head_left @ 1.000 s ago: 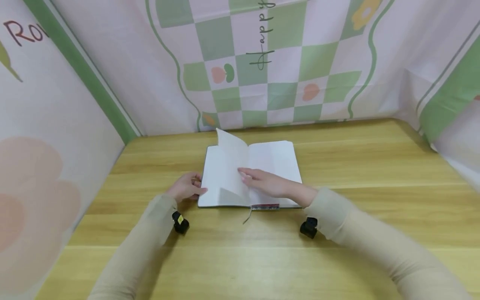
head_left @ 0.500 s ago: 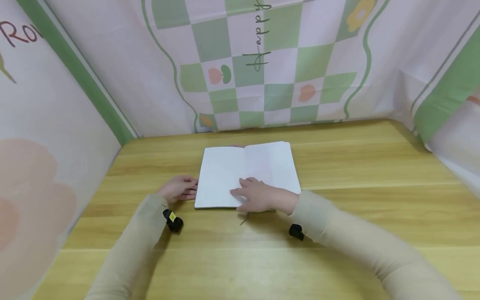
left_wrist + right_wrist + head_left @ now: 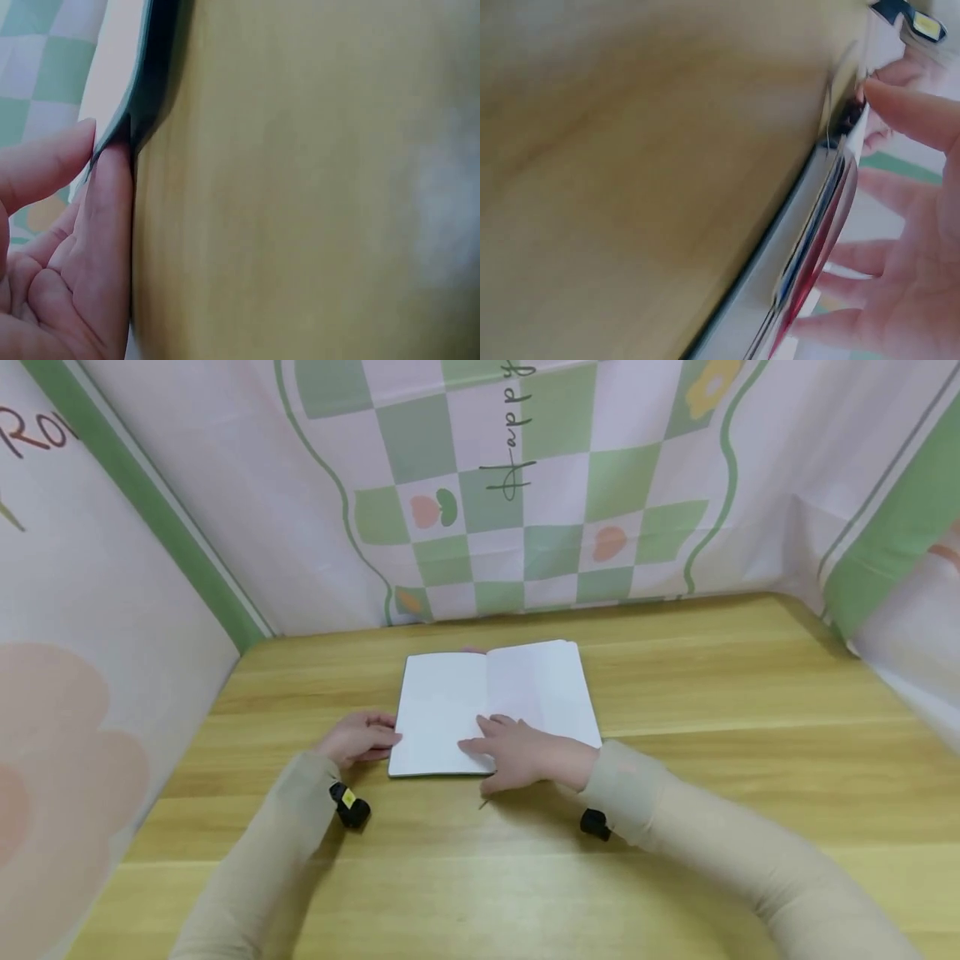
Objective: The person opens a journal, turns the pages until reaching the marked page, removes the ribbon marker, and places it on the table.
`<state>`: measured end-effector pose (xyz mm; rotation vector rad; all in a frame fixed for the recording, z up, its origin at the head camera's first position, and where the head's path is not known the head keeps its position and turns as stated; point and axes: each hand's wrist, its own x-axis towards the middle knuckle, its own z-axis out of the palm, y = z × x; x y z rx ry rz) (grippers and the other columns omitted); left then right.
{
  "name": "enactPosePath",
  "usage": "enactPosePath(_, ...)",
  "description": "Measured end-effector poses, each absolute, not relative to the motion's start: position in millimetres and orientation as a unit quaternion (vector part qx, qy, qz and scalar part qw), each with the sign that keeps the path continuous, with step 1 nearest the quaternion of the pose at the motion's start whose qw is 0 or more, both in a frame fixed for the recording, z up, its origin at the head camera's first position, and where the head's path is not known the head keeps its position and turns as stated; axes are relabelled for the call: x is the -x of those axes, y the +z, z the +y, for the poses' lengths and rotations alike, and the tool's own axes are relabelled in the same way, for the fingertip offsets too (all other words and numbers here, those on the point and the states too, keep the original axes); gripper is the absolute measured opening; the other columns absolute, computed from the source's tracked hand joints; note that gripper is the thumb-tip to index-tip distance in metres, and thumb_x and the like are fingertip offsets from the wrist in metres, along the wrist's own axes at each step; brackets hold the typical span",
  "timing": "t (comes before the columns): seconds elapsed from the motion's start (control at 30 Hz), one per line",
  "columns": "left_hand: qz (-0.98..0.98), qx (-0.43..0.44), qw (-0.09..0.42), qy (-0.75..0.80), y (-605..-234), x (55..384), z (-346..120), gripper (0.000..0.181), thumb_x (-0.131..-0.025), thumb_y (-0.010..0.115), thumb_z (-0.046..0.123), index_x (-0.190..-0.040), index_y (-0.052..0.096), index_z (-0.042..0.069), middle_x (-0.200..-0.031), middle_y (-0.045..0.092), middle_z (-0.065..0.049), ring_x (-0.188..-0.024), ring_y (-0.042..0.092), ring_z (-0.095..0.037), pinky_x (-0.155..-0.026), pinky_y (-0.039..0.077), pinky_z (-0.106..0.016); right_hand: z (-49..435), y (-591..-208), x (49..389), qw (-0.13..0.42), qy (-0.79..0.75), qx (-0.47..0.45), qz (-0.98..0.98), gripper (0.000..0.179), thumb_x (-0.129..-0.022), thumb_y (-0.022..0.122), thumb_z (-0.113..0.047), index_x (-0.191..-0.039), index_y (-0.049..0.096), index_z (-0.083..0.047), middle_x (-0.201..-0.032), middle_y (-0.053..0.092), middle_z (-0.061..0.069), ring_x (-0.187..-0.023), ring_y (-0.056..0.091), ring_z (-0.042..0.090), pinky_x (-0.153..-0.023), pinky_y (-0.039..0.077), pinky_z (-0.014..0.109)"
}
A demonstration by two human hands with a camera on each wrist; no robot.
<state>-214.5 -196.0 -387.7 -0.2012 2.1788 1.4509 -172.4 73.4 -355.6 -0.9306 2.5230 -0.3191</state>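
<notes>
An open notebook with blank white pages and a dark cover lies on the table. At its left edge my left hand pinches the cover and pages; in the left wrist view the thumb is on top and a finger is underneath. My right hand is spread over the lower middle of the notebook, fingers extended across the left page near the fold. From the right wrist view, red and dark-edged sheets show along the notebook's near edge. A thin ribbon trails from the spine.
The wooden table extends around the notebook on all sides. Behind it hangs a checked green and white cloth, and another printed cloth stands at the left. Black wrist cameras sit under both cuffs.
A raised page has come down flat on the left side. My right hand has moved nearer and spread its fingers. The left hand came off the page edge, then its thumb returned to it.
</notes>
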Motion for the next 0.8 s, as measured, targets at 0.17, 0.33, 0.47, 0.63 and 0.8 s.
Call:
enactPosePath(0.17, 0.810, 0.080, 0.248, 0.526, -388.2, 213.2, -193.3, 0.046, -0.091, 0.062, 0.007, -0.132, 0.045, -0.005, -0.118, 0.059, -0.016, -0.087, 0.059, -0.009, -0.074, 0.054, -0.020, 88.3, -356.9, 175.4, 0.183, -0.108, 0.369, 0.905, 0.066, -0.085, 0.071, -0.031, -0.141, 0.044, -0.009, -0.150, 0.028, 0.025, -0.138, 0.023, 0.044, -0.114, 0.023, 0.051)
enactPosePath(0.33, 0.808, 0.087, 0.245, 0.529, -389.9, 213.3, -193.7, 0.045, -0.091, 0.061, 0.008, -0.132, 0.045, -0.004, -0.115, 0.059, -0.013, -0.086, 0.058, -0.008, -0.073, 0.053, -0.018, 103.5, -357.1, 176.9, 0.100, -0.093, 0.393, 0.909, 0.055, -0.082, 0.073, -0.029, -0.128, 0.056, -0.004, -0.137, 0.046, 0.023, -0.129, 0.038, 0.042, -0.110, 0.030, 0.051)
enactPosePath(0.47, 0.807, 0.088, 0.245, 0.529, -390.0, 214.0, -194.2, 0.046, -0.092, 0.062, 0.009, -0.133, 0.045, -0.004, -0.114, 0.059, -0.012, -0.086, 0.058, -0.008, -0.073, 0.053, -0.018, 115.6, -354.8, 175.7, 0.025, -0.091, 0.404, 0.910, 0.047, -0.078, 0.076, -0.029, -0.116, 0.063, -0.004, -0.127, 0.056, 0.020, -0.123, 0.045, 0.041, -0.107, 0.033, 0.051)
enactPosePath(0.63, 0.807, 0.093, 0.245, 0.529, -389.9, 214.2, -194.3, 0.046, -0.091, 0.062, 0.009, -0.132, 0.045, -0.004, -0.113, 0.059, -0.011, -0.085, 0.058, -0.008, -0.072, 0.053, -0.018, 130.5, -350.0, 171.0, -0.051, -0.102, 0.384, 0.916, 0.043, -0.074, 0.080, -0.030, -0.109, 0.066, -0.007, -0.126, 0.057, 0.020, -0.126, 0.040, 0.045, -0.107, 0.027, 0.062)
enactPosePath(0.8, 0.806, 0.091, 0.243, 0.532, -390.1, 213.5, -194.1, 0.046, -0.091, 0.062, 0.008, -0.132, 0.045, -0.005, -0.110, 0.059, -0.010, -0.082, 0.057, -0.007, -0.071, 0.053, -0.017, 140.8, -345.5, 165.2, -0.086, -0.180, 0.324, 0.925, 0.044, -0.069, 0.084, -0.023, -0.106, 0.066, -0.008, -0.140, 0.039, 0.027, -0.131, 0.024, 0.052, -0.107, 0.019, 0.068)
